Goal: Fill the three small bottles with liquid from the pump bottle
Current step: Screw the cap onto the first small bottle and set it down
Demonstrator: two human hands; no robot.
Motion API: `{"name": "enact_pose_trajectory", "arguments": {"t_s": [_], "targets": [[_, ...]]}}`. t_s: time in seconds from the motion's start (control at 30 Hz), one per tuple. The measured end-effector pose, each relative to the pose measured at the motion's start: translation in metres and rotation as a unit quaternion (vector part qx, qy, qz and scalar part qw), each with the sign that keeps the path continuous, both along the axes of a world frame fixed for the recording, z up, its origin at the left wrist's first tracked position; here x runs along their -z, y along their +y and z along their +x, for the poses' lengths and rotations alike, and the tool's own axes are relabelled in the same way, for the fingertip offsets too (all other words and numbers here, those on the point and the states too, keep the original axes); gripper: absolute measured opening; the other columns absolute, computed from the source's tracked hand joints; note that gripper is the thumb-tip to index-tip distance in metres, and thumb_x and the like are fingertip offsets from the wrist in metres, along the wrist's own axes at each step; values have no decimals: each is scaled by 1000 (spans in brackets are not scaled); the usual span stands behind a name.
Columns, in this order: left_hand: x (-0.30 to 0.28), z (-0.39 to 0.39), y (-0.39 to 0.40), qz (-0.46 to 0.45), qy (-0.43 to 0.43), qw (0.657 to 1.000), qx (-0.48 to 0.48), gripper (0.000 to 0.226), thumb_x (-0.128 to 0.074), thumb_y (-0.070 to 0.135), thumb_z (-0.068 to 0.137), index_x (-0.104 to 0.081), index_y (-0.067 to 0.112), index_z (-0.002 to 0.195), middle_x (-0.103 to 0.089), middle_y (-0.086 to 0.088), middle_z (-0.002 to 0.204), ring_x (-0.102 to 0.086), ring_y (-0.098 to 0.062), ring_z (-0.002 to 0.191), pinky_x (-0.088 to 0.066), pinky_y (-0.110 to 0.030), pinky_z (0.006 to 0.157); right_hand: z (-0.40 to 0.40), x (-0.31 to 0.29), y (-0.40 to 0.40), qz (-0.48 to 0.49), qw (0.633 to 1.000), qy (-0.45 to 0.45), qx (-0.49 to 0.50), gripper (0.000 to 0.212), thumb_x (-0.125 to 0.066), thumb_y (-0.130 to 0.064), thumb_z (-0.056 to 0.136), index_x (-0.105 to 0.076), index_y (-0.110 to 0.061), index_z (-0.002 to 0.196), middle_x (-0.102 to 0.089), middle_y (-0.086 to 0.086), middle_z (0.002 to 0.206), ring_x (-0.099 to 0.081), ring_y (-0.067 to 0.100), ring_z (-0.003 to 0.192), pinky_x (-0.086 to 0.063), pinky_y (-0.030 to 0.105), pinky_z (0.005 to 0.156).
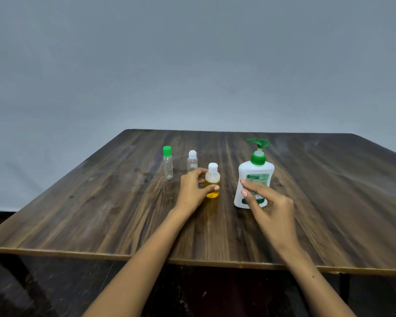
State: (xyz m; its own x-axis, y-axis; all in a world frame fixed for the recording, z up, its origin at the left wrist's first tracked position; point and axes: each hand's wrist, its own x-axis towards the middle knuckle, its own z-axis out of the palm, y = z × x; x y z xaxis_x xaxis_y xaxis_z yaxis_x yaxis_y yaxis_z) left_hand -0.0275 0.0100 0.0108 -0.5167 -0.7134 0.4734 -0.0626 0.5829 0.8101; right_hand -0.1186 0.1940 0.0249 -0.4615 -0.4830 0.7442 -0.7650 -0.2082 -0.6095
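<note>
Small bottle with yellow liquid: upright on the tabletop, long axis vertical, white cap on, roughly half full. Left hand is the nearer one; its grip curls round the lower body, thumb in front, fingers behind. Pump bottle stands just to the right, upright, nozzle pointing left. Right hand hovers in front of the pump bottle, fingers extended and relaxed, holding nothing; contact cannot be told. Two clear bottles, green-capped and white-capped, stand behind and left, apparently empty. Judgement: cap must come off before filling.
</note>
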Motion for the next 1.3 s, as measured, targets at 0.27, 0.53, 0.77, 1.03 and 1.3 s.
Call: {"name": "enact_pose_trajectory", "arguments": {"t_s": [0.27, 0.53, 0.77, 1.03, 1.3], "targets": [[1, -44, -21, 6, 11, 1000, -6, 46, -81, 5, 76, -63, 2, 118, -65, 0, 109, -64, -20, 108, -46, -3, 83, -2, 5, 3, -13, 1000, 6, -4, 26, -70, -7, 82, -74, -18, 105, -70, -16, 104, -63, -1, 101, -51, 18, 83], [-1, -24, -18, -20, 27, 997, -76, 64, -89, 12, 68, -63, 0, 125, -67, -12, 122, -62, -19, 114, -48, -23, 98, 1, 10, 0, -11, 999, 33, -10, 23, -67, -15, 83, -73, -19, 105, -69, -17, 107, -62, -2, 104, -52, 21, 85], [-6, 30, -14, -116, 90, 976, -160, 36, -83, 7, 73, -71, 7, 107, -72, -2, 102, -66, -11, 94, -50, -18, 86, 14, 6, -30, 14, 994, 102, -30, 22, -68, -12, 86, -73, -13, 108, -68, -7, 113, -61, 0, 107, -50, 25, 91], [-3, 12, -31, -113, 4, 987, -113, 59, -71, 4, 86, -47, -1, 139, -47, -16, 146, -41, -25, 138, -19, -10, 108, 17, 10, -64, 28, 989, 145, -29, 23, -68, -11, 86, -72, -14, 109, -67, -7, 115, -61, 1, 107, -50, 24, 90], [7, -14, -61, -19, -55, 995, -79, 75, -65, 12, 93, -20, -1, 151, -32, -17, 155, -28, -27, 145, -19, -22, 113, 13, 19, -67, 20, 992, 122, -28, 24, -64, -17, 86, -72, -16, 109, -67, -11, 114, -59, -3, 108, -48, 18, 91]]}}
